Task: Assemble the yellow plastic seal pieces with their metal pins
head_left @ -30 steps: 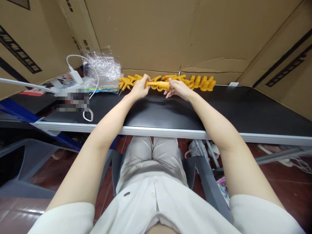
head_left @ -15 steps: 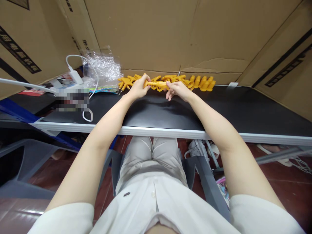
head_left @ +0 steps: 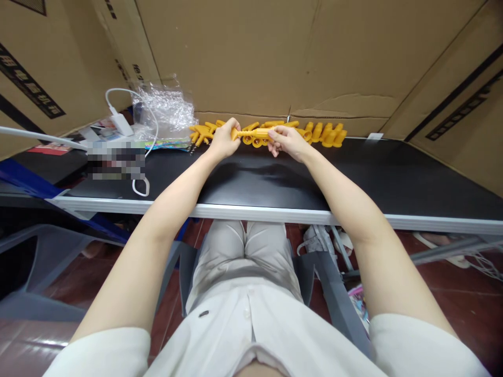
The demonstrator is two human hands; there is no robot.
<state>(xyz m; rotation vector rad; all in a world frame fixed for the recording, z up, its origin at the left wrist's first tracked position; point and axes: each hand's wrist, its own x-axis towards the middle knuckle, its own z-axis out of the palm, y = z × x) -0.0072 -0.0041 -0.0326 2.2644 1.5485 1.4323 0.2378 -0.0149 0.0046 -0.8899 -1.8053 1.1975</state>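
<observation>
Head view shows your left hand [head_left: 223,140] and right hand [head_left: 288,142] each pinching an end of the long yellow plastic piece [head_left: 253,133], just above the black desk [head_left: 385,173]; twist unevenly and it may slip into the row of yellow plastic parts [head_left: 324,133] behind, scattering them.

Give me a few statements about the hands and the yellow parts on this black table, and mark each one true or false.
1. Both hands hold one yellow part between them. True: the left hand grips one end, the right hand the other.
2. The table is white on top. False: its top is black, with a pale front edge.
3. More yellow parts lie in a row along the cardboard wall. True.
4. A clear plastic bag lies to the right of the hands. False: it lies to their left, by the white charger.
5. The right hand rests flat on the table. False: its fingers close on the part.
</observation>
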